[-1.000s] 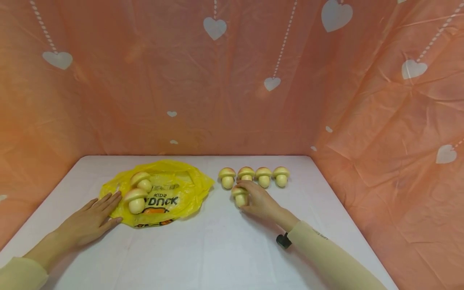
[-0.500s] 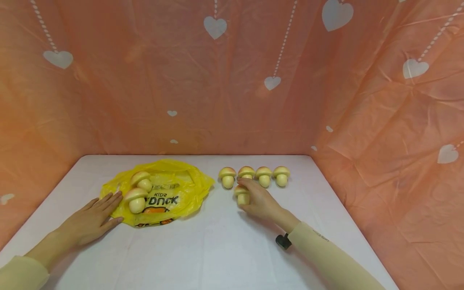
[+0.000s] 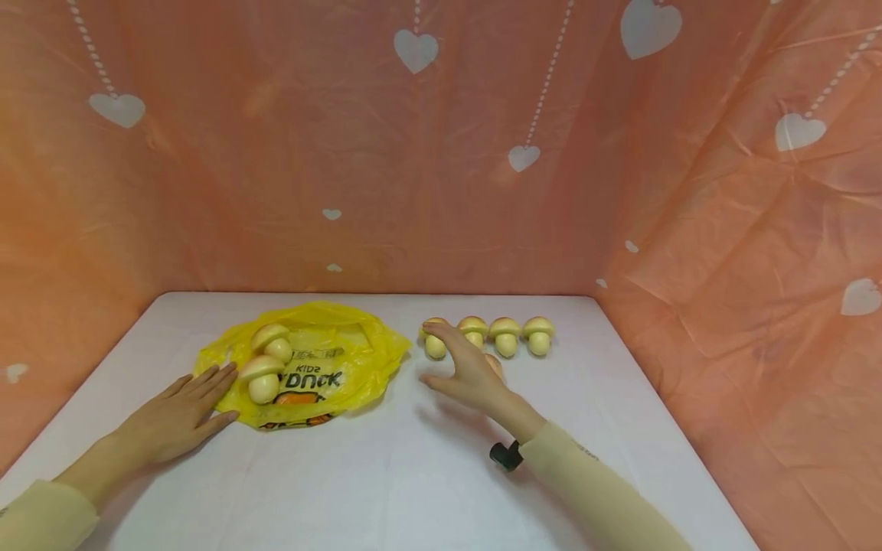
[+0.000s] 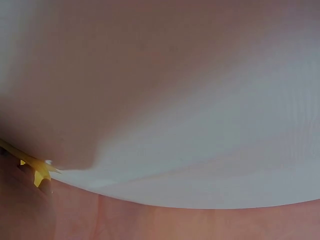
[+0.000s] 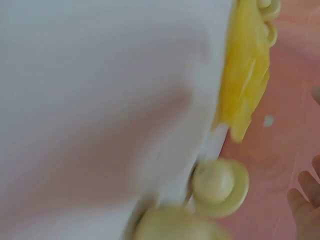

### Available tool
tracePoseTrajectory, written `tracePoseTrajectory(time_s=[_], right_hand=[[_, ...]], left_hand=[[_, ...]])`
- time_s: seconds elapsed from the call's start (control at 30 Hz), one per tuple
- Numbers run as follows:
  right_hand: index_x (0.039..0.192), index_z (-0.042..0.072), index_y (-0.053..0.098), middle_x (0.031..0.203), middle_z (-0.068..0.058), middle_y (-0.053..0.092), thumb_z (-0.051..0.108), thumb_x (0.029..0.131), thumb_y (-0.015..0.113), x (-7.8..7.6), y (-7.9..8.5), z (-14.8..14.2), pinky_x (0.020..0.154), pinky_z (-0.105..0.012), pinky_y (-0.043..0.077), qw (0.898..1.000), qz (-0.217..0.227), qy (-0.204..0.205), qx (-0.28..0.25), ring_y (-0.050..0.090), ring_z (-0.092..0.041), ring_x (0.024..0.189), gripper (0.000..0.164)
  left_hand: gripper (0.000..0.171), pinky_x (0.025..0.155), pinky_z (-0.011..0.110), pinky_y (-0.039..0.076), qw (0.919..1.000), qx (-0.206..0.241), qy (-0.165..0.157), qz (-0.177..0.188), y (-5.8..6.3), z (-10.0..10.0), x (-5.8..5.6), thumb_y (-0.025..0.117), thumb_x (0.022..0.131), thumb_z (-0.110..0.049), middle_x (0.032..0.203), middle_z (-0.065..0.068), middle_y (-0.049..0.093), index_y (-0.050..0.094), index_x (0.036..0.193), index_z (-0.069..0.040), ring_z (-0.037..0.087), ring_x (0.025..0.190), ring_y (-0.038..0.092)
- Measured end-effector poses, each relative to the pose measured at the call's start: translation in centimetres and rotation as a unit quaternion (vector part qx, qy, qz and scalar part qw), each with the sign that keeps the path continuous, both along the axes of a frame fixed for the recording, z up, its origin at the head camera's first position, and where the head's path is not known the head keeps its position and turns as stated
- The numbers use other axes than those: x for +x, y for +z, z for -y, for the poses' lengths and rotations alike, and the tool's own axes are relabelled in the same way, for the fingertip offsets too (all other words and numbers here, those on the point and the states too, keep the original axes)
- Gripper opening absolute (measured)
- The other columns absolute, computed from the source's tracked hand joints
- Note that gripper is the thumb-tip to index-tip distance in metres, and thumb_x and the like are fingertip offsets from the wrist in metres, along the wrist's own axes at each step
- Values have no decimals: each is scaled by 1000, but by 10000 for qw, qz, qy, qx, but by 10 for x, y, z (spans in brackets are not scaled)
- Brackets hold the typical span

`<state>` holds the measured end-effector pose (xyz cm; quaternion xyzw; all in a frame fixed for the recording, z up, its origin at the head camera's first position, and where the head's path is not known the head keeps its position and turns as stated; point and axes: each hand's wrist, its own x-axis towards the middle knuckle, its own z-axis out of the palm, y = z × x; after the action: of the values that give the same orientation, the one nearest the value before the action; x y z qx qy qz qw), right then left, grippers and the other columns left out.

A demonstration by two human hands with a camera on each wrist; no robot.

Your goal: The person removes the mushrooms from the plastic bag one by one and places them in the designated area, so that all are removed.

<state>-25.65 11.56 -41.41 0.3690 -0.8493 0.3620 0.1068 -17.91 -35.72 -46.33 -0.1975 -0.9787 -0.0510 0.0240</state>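
Note:
My left hand (image 3: 175,421) lies flat with fingers straight on the near-left edge of a yellow plastic bag (image 3: 372,367). Two toy mushrooms (image 3: 262,379) with pinkish caps rest on that bag, just beyond the fingertips. Over the table right of the bag, my right hand (image 3: 472,375) has thumb and fingers spread apart, holding nothing. Its fingertips overlap the leftmost mushroom (image 3: 435,346) of a row of several. Behind the knuckles another mushroom (image 3: 494,364) shows only part of its cap. In the right wrist view, one mushroom (image 5: 215,185) stands near the spread fingers (image 5: 302,197).
The row's other mushrooms, ending with one at the right (image 3: 538,335), stand toward the back of the white table (image 3: 358,482). A pink curtain (image 3: 441,168) with white hearts encloses the back and sides. A small black device (image 3: 506,456) hangs below the right wrist.
My right hand has let go of the mushroom it was gripping in front of the row and has shifted left. That mushroom now sits behind the hand. The left hand has stayed on the bag.

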Motion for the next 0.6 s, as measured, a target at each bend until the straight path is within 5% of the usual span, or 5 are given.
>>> tracePoseTrajectory(time_s=[0.23,0.6], right_hand=[[152,2,46,157,-12,49,11,87,85,2,3,49,119,-46,41,9989,216,402,-111,46,-30,146,77],[159,14,40,162,-4,43,20,93,81,11,0,127,119,-37,40,9935,757,828,183,43,-21,148,78]], left_hand=[[76,122,65,20,9999,26,64,130,1,0,-1,54,106,-48,163,27,35,38,156,7,51,148,33],[76,121,64,23,9999,19,51,100,2,2,-1,53,106,-48,164,26,34,38,157,6,50,149,32]])
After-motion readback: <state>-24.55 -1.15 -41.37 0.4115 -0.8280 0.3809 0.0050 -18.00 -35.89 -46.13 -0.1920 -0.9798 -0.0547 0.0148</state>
